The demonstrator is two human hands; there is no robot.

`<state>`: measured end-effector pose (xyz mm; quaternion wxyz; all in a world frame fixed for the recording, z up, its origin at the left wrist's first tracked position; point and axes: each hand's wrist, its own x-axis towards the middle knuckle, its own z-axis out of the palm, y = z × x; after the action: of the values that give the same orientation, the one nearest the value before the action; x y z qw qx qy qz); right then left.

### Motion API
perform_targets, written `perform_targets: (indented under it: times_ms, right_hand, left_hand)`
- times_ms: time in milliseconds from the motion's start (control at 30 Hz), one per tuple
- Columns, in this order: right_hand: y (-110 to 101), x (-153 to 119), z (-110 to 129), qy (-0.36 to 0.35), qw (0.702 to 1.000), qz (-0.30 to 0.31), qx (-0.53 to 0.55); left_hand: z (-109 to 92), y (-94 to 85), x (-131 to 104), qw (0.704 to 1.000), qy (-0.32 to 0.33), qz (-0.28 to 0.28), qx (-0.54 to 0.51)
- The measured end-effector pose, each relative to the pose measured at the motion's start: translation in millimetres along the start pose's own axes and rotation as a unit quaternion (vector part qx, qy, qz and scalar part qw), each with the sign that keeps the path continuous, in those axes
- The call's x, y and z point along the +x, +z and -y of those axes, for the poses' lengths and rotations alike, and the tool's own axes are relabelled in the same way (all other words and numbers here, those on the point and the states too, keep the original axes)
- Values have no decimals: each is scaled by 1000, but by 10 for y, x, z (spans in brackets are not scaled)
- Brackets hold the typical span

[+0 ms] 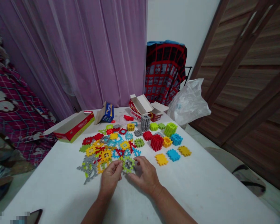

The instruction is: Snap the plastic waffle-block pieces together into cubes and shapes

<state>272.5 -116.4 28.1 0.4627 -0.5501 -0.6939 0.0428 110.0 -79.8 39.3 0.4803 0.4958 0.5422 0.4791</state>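
A green toothed frame piece (pixel 128 165) with a grey middle is gripped at its left edge by my left hand (pixel 111 175), fingers pinched. On its other side my right hand (pixel 146 174) has thumb and fingers apart, close to the piece's right edge; whether it touches is unclear. Beyond both hands spreads a loose pile of toothed pieces, among them a yellow window piece (pixel 106 155) and grey pieces (pixel 90 168). Sorted stacks stand to the right: red (pixel 157 142), grey (pixel 145 123), green (pixel 170 129) and blue (pixel 176 139). Single yellow (pixel 161 159) and blue (pixel 173 155) squares lie nearer.
Open cardboard boxes stand along the white table's (pixel 191 193) far side: a red-green one (pixel 74 127), a blue one (pixel 107 112) and a red one (pixel 140 107). A plastic bag (pixel 188 102) is at the back right. A dark-edged device (pixel 35 216) lies at the near left.
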Motion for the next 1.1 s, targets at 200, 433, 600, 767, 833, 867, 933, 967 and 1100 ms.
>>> perform_targets:
  times_ms: [200, 433, 600, 767, 833, 867, 933, 967, 1100]
  right_hand:
    - [5, -5, 29, -10, 999, -9, -30]
    - [20, 17, -10, 65, 996, -32, -60]
    - [84, 16, -113, 127, 987, -63, -71]
    - [156, 105, -262, 173, 976, -92, -91]
    - [185, 183, -344, 190, 970, -115, -100]
    - [200, 230, -384, 203, 965, -127, -103]
    - [233, 328, -451, 239, 954, -143, -108]
    - [250, 375, -474, 259, 948, -145, -110]
    - [314, 502, -503, 309, 934, -124, -131]
  left_hand:
    - [30, 14, 19, 1000, 8, 3, -2]
    - [82, -15, 44, 999, 39, 4, 7]
    - [78, -10, 40, 999, 38, -4, -8]
    - [94, 2, 51, 999, 40, -7, -17]
    - [101, 5, 57, 999, 39, -4, -18]
    - [104, 5, 59, 999, 39, -4, -20]
    - [107, 5, 63, 999, 38, -6, -26]
    - [108, 4, 65, 999, 36, -6, -30]
    - [131, 5, 68, 999, 22, -2, -46]
